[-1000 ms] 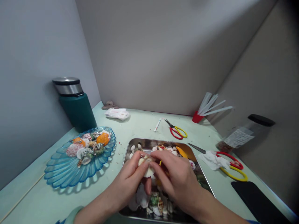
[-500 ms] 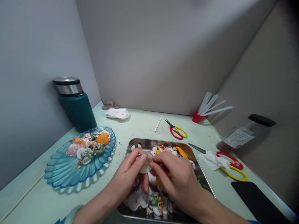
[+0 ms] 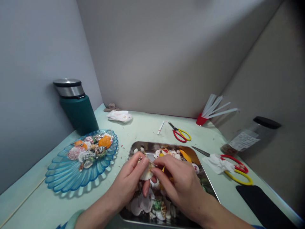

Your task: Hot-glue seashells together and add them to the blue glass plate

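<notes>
A pale scallop shell is pinched between my left hand and my right hand, just above a metal tray full of mixed seashells. My left fingers curl around the shell from the left. My right thumb and forefinger press on its upper right edge, where a thin metal bit shows. Both hands hover over the middle of the tray. A blue glass plate with several coloured shells lies to the left.
A green flask stands at the back left. Small red-yellow scissors, larger scissors on a tissue, a red cup of white sticks, a lidded jar, a crumpled tissue and a black phone lie around.
The shell has been turned and lowered slightly between my fingers, and both hands have shifted a little toward me over the tray.
</notes>
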Motion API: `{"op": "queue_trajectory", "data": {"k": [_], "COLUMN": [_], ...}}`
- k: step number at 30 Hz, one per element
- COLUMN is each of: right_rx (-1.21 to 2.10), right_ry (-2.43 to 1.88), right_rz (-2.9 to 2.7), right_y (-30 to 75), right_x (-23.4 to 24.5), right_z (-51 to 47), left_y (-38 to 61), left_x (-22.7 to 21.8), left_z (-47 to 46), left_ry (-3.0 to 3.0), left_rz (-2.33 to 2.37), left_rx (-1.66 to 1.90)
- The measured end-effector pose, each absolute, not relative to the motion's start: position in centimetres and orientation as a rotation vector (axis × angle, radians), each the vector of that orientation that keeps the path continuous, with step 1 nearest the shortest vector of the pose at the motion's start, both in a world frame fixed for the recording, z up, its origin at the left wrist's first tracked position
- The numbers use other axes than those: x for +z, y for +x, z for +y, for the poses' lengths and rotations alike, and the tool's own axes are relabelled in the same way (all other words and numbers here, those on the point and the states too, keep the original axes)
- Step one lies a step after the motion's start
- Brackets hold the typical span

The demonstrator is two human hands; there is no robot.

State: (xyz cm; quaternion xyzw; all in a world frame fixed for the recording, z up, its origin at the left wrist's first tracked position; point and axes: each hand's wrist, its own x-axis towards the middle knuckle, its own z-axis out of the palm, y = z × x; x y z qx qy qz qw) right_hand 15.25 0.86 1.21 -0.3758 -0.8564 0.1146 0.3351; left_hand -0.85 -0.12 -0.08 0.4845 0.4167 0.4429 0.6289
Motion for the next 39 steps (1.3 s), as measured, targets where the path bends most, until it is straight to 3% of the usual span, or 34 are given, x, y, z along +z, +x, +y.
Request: {"op": "queue_trajectory", "data": {"k": [30, 39], "right_rx": [0.597, 0.546], "right_ry": [-1.205, -1.191], "right_rz": [-2.192, -2.179], "right_y": [15.06, 14.95], "right_x": [1.91, 1.61], "right_z": [0.86, 0.71], "left_y": [-0.83, -0.87], "left_x": [-0.08, -0.28], "left_z": [-0.21, -0.16], "left_ry": [1.237, 1.263], "left_rz": [0.866, 0.868], "left_rx": [1.012, 1.016]}}
